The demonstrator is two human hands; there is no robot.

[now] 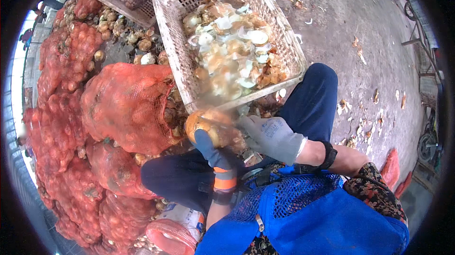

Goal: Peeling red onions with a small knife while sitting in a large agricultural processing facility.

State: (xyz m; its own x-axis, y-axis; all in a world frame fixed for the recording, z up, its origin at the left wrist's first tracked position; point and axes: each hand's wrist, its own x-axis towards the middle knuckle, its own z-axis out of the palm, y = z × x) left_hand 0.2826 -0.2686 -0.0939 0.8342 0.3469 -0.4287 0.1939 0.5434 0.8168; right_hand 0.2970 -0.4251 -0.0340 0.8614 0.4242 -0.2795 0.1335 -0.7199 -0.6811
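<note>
Your left hand [208,148], blue-grey glove with an orange cuff, is clamped on an onion [213,129], thumb lying on its near side. Onion is just off the near-left corner of the white plastic crate [173,51], outside the rim, above the gap between your knees.

Your right hand [272,134], grey glove, is right beside the onion's right side. Its fingertips are blurred; can't tell if they're closed on anything, or whether they touch the onion.

Crate sits tilted in view, with pale and brown peelings [232,56] across its bottom, heaped toward the near-right corner. Second crate [116,7] is off its far-left corner, loose onions [144,44] on the floor [350,51] below that one. Red mesh sacks [128,106] of onions pile up along the crate's left side and your left knee. Peel scraps [365,134] litter the floor right of your right knee.
</note>
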